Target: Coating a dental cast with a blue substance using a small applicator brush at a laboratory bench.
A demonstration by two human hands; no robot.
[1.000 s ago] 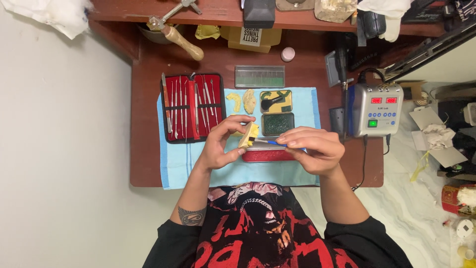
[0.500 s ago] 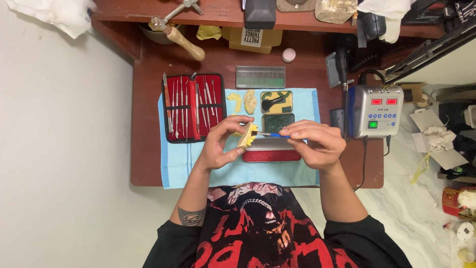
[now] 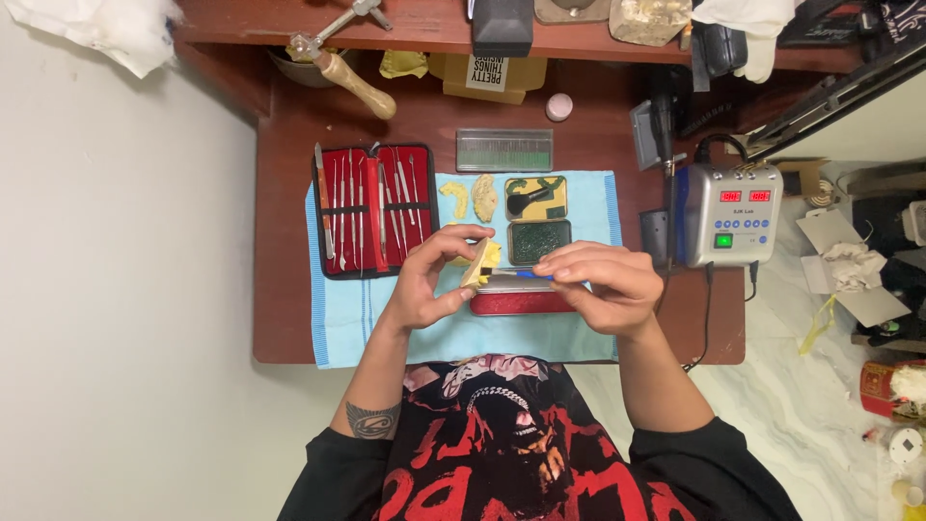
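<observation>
Fingers of our left hand (image 3: 424,285) close around a yellowish dental cast (image 3: 479,264), just above the red tin (image 3: 522,303). Our right hand (image 3: 603,282) pinches a blue-handled tool (image 3: 521,274) against it; carving looks underway, unfinished.

The right hand (image 3: 606,287) sits a little lower and nearer the body than a second ago. The slim blue-handled tool (image 3: 521,274) now lies almost level against the small yellowish wax model (image 3: 479,264), which the left hand (image 3: 429,280) tilts slightly differently.

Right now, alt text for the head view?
Seen from above, the left hand holds a small yellow cast while the right hand puts a blue-handled tool to it, over a blue mat on a wooden desk.
</observation>
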